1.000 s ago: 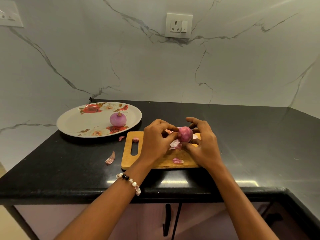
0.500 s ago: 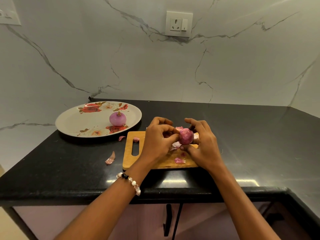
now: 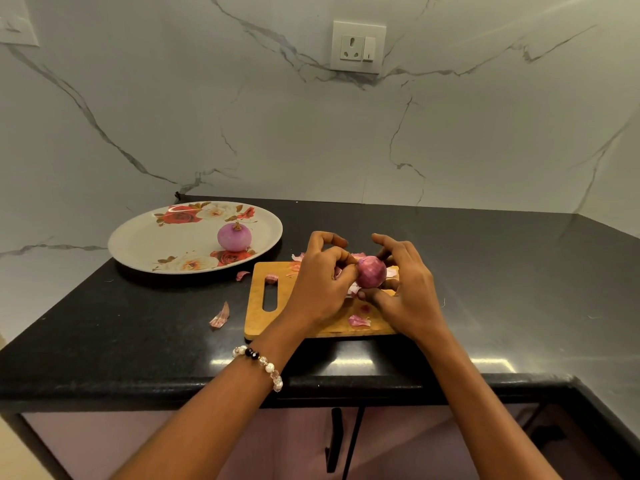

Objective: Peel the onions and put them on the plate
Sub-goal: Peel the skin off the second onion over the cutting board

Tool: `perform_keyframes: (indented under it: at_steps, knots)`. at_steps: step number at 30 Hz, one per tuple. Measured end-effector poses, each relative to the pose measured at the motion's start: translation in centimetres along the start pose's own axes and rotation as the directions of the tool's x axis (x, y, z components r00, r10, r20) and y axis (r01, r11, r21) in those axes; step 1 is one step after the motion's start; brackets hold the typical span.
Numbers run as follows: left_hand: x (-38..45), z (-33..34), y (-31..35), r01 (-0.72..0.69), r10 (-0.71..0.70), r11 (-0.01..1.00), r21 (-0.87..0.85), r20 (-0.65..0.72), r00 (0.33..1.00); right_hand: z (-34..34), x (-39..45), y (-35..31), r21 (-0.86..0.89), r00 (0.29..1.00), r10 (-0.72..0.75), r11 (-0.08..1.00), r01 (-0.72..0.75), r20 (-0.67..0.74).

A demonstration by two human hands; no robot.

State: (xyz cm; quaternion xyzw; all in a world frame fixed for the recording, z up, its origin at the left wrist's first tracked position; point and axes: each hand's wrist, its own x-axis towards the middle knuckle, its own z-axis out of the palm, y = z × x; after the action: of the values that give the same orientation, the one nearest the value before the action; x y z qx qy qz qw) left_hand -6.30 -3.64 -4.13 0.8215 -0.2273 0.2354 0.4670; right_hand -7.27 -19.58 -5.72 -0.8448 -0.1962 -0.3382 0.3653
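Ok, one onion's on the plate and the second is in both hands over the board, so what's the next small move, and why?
Probably keep stripping skin: the left hand pinches at the side of the held onion while the right hand cradles it above the cutting board. Its surface looks streaked, so a layer may remain. Once clean, it can join the peeled onion on the plate.

Black countertop, floral plate, wooden cutting board, onion skins
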Motion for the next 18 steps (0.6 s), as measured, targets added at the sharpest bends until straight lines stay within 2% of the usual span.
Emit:
perform_keyframes:
  at_steps: [7, 10, 14, 18]
  knots:
    - [0.18, -0.26, 0.19, 0.013, -0.015, 0.999, -0.047, -0.028, 1.000, 0.15, -0.16, -0.40, 0.059, 0.999, 0.047, 0.997, -0.047, 0.010]
    - [0.40, -0.43, 0.10, 0.011, -0.023, 0.993, -0.115, -0.112, 0.993, 0.40, -0.14, -0.34, 0.073, 0.998, 0.054, 0.996, -0.056, 0.022]
    - [0.72, -0.51, -0.24, 0.003, -0.031, 0.994, -0.107, -0.256, 0.966, 0.51, -0.04, -0.30, 0.091, 0.997, 0.064, 0.994, -0.067, 0.036]
    - [0.46, -0.56, -0.38, -0.129, 0.126, 0.992, -0.003, -0.198, 0.972, 0.47, -0.12, -0.23, 0.106, 0.997, 0.062, 0.992, -0.067, 0.051]
